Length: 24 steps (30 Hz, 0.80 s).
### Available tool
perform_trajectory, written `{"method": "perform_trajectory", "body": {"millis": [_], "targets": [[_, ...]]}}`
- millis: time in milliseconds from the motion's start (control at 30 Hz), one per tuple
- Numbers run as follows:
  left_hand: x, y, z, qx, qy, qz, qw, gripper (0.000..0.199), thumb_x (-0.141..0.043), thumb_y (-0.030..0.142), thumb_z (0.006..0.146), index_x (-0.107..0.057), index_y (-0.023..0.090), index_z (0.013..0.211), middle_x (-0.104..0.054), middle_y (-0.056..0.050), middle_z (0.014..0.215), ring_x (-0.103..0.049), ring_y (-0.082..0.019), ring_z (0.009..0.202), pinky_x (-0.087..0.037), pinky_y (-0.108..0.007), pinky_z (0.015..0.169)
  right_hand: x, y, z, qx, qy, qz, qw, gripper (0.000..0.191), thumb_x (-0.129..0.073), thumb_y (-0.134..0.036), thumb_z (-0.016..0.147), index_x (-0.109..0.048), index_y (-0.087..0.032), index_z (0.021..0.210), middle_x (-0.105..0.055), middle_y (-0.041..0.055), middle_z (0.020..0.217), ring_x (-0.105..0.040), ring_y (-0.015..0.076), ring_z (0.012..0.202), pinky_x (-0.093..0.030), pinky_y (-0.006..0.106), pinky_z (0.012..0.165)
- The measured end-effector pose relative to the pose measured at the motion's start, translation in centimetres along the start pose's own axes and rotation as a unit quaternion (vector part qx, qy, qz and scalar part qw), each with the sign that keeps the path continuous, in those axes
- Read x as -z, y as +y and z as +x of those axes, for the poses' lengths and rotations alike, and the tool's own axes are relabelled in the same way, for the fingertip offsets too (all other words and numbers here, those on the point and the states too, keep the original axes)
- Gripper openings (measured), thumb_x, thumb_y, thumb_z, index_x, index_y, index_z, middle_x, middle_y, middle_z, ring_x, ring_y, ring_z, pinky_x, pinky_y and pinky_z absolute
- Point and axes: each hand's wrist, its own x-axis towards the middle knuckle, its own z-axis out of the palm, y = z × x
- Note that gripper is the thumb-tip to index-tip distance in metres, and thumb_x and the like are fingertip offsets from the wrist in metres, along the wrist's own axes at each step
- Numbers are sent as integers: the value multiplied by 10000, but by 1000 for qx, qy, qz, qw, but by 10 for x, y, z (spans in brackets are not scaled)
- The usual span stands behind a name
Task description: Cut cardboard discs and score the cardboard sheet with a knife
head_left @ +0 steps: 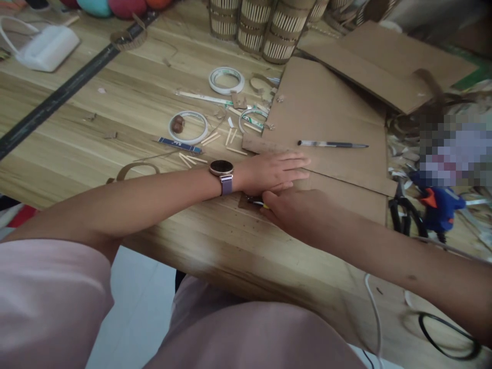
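My left hand [271, 171], with a watch [222, 167] on its wrist, lies flat with fingers stretched over a cardboard strip [346, 177] and the brown cardboard sheet [326, 107]. Just below it, my right hand [294, 210] is closed round a small cutter [257, 201], of which a dark blade end and a bit of yellow show at the lower left edge of the cardboard. A black pen [332, 144] rests on the sheet beyond my hands.
Tape rolls [226, 81], small wooden sticks and a blue packet [180, 145] lie left of the cardboard. Slatted cylinders [255, 23] stand behind. Pliers [405, 210] and a blue glue gun [442, 207] are at the right; a dark bar [69, 82] crosses the left.
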Motion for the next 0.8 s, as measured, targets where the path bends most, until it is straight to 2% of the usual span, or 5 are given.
{"method": "perform_trajectory", "body": {"millis": [167,267,400,533,800], "targets": [[-1,0,1,2,0,4,1000,456,-454,248,1044,-534,130,1477,-420,-148,1630,-310,-250,1552,-272,-442,1268,-1,-3,1,-11,-8,-5,1000,311,-438,-214,1020,-698,-92,1141,-740,151,715,-697,267,571,-381,296,442],[0,2,1,3,-10,15,1000,464,-415,273,1063,-521,117,1488,-406,-151,1638,-301,-262,1554,-258,-440,1272,8,-5,1,5,-9,3,1000,278,-455,-78,961,-717,-118,1042,-740,149,730,-702,248,584,-421,291,506],[2,2,1,5,-13,11,1000,466,-409,285,1070,-523,114,1489,-403,-152,1638,-305,-262,1553,-248,-430,1278,23,-8,4,6,-54,-5,999,344,-442,64,835,-708,-122,951,-727,132,704,-696,247,563,-469,312,561],[1,-1,0,2,-17,15,1000,471,-385,306,1082,-501,140,1507,-386,-131,1652,-289,-247,1561,-240,-423,1280,32,-11,8,4,-86,-10,996,361,-406,71,829,-696,-108,946,-745,198,805,-737,315,657,-514,374,594],[6,4,1,5,-63,31,997,548,-360,373,1088,-422,84,1550,-292,-150,1691,-206,-278,1585,-182,-426,1296,28,-8,8,3,-113,-9,994,395,-429,86,805,-696,-90,1038,-734,174,736,-713,265,566,-524,359,623]]}}
